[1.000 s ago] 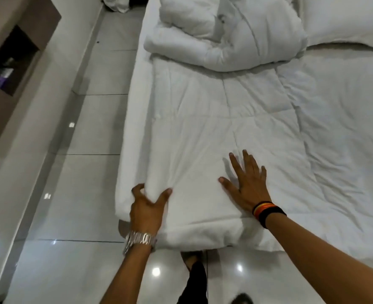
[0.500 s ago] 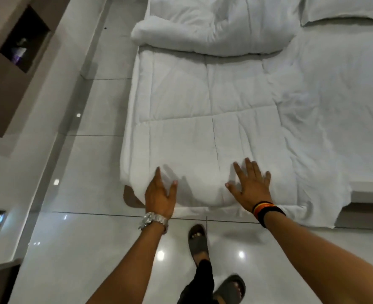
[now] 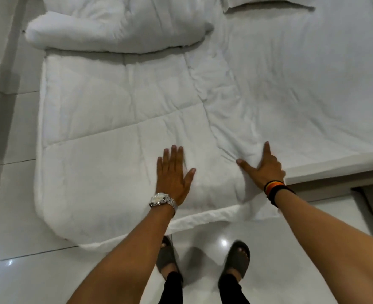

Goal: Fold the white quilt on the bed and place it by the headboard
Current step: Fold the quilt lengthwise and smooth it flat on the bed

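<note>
Hands shifted rightward, flat atop quilt.

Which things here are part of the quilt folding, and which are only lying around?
Part of the job:
white quilt
left hand
right hand

Only lying around:
pillow
bunched bedding

A bed covered in a white sheet fills the upper right of the frame, its edge running along the right. A white quilt lies on it across the centre and left, bunched into a roll at the upper left and overhanging the glossy white tiled floor below.
</note>
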Motion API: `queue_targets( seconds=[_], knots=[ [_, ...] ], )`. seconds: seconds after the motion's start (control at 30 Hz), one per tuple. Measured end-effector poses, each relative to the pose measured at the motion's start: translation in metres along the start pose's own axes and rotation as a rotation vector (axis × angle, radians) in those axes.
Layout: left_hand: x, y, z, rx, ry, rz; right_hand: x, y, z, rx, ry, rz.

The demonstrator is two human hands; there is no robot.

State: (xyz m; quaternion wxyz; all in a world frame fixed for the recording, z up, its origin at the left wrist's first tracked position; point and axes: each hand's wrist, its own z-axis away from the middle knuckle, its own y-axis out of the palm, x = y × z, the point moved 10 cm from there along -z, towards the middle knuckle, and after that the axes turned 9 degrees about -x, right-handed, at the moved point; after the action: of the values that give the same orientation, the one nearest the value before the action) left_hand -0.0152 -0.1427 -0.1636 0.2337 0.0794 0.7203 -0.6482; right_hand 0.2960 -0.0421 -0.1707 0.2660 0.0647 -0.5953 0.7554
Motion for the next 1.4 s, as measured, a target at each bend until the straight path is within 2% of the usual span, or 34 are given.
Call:
queue_targets(
  seconds=[0.17,0.27,0.37,0.47,0.53,0.6,0.73,0.83,0.93,1.0,1.13,1.27,1.4],
  knots=[
    [-0.01,0.015,0.002,0.0,-0.123,-0.007,0.021,-0.001,-0.01,0.096,-0.079,-0.341],
    [-0.031,0.013,0.005,-0.004,-0.159,0.012,-0.016,-0.028,-0.001,0.025,-0.081,-0.412],
    [-0.065,0.018,0.02,0.065,-0.119,0.046,-0.088,-0.03,0.024,0.069,0.068,-0.327],
    [-0.067,0.016,0.032,0.074,-0.143,0.057,-0.095,-0.022,0.032,0.013,0.073,-0.225],
    [-0.047,-0.001,0.036,0.04,-0.186,0.051,-0.052,-0.028,0.037,-0.121,-0.07,-0.138],
    [-0.008,-0.028,0.039,-0.02,-0.257,0.03,0.012,-0.023,0.05,-0.156,-0.271,-0.059],
    [0.118,-0.106,0.036,-0.224,-0.524,-0.017,0.159,0.029,0.076,-0.047,-0.634,0.062],
    [0.217,-0.146,0.027,-0.332,-0.75,-0.023,0.242,0.087,0.088,0.046,-0.79,0.183],
    [0.286,-0.166,0.004,-0.396,-0.867,0.042,0.293,0.132,0.086,0.073,-0.809,0.253],
    [0.324,-0.165,-0.022,-0.379,-0.914,0.158,0.319,0.166,0.083,0.098,-0.775,0.295],
    [0.351,-0.16,-0.053,-0.362,-1.025,0.332,0.337,0.203,0.089,0.1,-0.641,0.353],
    [0.38,-0.179,-0.02,-0.438,-1.043,0.353,0.369,0.219,0.129,0.096,-0.719,0.237],
    [0.397,-0.18,0.007,-0.262,-1.035,0.268,0.368,0.241,0.155,0.162,-0.676,0.383]
  ],
)
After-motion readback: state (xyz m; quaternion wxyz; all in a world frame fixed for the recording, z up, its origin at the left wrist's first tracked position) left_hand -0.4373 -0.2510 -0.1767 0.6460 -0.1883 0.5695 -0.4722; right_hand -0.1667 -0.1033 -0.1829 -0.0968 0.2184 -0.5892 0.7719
